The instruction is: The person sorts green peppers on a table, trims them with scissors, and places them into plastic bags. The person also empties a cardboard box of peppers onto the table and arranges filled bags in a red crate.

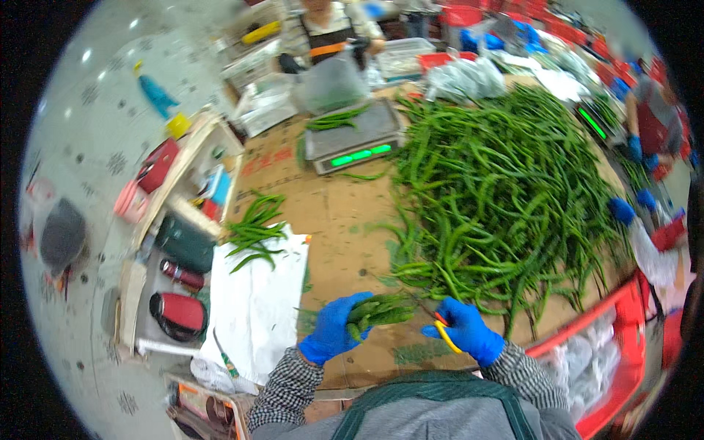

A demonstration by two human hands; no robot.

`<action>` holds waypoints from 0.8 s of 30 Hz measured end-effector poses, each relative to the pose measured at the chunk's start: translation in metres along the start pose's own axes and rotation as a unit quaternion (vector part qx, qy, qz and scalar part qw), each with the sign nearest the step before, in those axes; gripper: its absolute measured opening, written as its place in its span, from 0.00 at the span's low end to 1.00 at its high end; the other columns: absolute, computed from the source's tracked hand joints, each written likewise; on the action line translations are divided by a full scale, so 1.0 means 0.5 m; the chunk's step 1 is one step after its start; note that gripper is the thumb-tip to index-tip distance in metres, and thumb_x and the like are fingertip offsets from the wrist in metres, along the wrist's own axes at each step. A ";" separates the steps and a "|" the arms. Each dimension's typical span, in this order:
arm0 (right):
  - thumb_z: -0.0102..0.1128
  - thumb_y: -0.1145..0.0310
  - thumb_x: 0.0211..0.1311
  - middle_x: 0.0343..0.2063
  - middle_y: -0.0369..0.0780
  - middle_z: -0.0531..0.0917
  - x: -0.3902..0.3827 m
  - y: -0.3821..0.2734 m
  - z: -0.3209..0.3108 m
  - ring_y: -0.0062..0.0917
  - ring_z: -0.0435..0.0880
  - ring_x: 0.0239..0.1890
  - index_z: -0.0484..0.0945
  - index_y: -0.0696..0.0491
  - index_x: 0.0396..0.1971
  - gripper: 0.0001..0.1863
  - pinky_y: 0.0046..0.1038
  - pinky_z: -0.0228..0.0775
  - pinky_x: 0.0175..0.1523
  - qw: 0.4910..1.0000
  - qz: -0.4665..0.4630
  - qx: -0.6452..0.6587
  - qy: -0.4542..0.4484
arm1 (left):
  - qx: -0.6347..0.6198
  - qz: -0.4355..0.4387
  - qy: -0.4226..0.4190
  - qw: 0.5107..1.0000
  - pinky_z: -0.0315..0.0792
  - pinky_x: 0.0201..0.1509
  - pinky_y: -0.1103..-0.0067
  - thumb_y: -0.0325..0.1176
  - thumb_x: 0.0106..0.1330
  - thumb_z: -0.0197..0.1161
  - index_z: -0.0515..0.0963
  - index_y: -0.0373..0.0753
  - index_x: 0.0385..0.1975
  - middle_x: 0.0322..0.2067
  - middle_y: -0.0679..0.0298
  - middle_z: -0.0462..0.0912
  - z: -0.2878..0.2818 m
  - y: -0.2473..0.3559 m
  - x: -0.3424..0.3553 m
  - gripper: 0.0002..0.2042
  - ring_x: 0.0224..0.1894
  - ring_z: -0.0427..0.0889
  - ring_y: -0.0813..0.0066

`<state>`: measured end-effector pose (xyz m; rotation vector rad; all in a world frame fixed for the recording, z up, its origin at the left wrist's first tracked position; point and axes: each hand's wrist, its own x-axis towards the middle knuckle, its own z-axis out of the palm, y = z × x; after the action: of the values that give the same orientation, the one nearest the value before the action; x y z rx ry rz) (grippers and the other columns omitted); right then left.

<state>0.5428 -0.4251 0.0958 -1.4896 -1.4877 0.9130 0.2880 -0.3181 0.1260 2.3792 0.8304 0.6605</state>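
My left hand (331,331), in a blue glove, is closed around a bunch of long green chili peppers (383,310), whose ends point right. In my blue-gloved right hand (469,334) I grip scissors (444,334) with yellow and red handles. Their blades are hard to make out and seem to reach toward the bunch. Beyond both hands spreads a big heap of long green chili peppers (506,191). A smaller pile of chili peppers (257,226) lies by a white sheet (257,308) at the left.
A digital scale (356,155) bearing a few peppers stands at the far side of the cardboard-covered table (337,220). A red crate (631,330) with plastic bags is at the right. Shelving (136,293) with a red-and-black kettle (178,317) stands left. Co-workers stand opposite and at the right.
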 end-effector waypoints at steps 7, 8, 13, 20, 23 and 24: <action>0.71 0.67 0.48 0.16 0.30 0.69 0.040 0.017 0.021 0.17 0.64 0.21 0.68 0.55 0.24 0.17 0.23 0.62 0.26 0.928 0.254 0.274 0.003 | -0.415 -0.263 0.289 0.821 0.73 0.38 0.75 0.30 0.58 0.62 0.75 0.33 0.40 0.32 0.65 0.78 -0.083 -0.137 0.020 0.12 0.32 0.78 0.72; 0.71 0.67 0.48 0.16 0.31 0.69 0.038 0.051 0.036 0.17 0.65 0.21 0.68 0.55 0.24 0.17 0.23 0.63 0.27 0.951 0.205 0.232 0.008 | -0.490 -0.266 0.369 0.744 0.73 0.39 0.76 0.29 0.57 0.61 0.75 0.34 0.39 0.32 0.65 0.78 -0.105 -0.193 0.020 0.11 0.32 0.77 0.73; 0.69 0.61 0.48 0.24 0.43 0.79 0.043 0.089 0.080 0.33 0.79 0.24 0.74 0.54 0.31 0.17 0.29 0.71 0.31 0.984 0.114 -0.128 -0.047 | -0.552 -0.272 0.563 0.551 0.63 0.56 0.71 0.38 0.59 0.58 0.70 0.36 0.43 0.47 0.59 0.69 -0.194 -0.559 -0.075 0.16 0.49 0.68 0.65; 0.63 0.60 0.52 0.40 0.45 0.79 0.093 0.091 0.144 0.41 0.78 0.41 0.74 0.52 0.47 0.23 0.36 0.71 0.44 0.959 0.057 -0.199 -0.193 | -0.577 -0.320 0.532 0.530 0.65 0.57 0.65 0.49 0.64 0.50 0.70 0.39 0.53 0.53 0.55 0.72 -0.213 -0.803 -0.034 0.24 0.51 0.72 0.58; 0.58 0.61 0.56 0.40 0.46 0.77 0.109 0.075 0.173 0.43 0.77 0.40 0.71 0.51 0.50 0.22 0.38 0.71 0.43 0.947 0.042 -0.203 -0.244 | -0.645 -0.225 0.488 0.543 0.63 0.59 0.66 0.47 0.65 0.48 0.68 0.38 0.54 0.54 0.57 0.72 -0.238 -0.808 0.072 0.23 0.53 0.71 0.59; 0.58 0.62 0.56 0.40 0.47 0.77 0.112 0.068 0.181 0.43 0.77 0.40 0.71 0.51 0.50 0.21 0.38 0.71 0.43 0.950 0.018 -0.191 -0.246 | -0.635 -0.232 0.494 0.547 0.60 0.62 0.65 0.45 0.66 0.47 0.66 0.40 0.56 0.56 0.58 0.69 -0.248 -0.808 0.101 0.23 0.58 0.67 0.58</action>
<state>0.4758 -0.3626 0.0316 -1.6376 -2.1019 1.1190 0.0828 0.0257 -0.0180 0.2792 0.8036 1.6227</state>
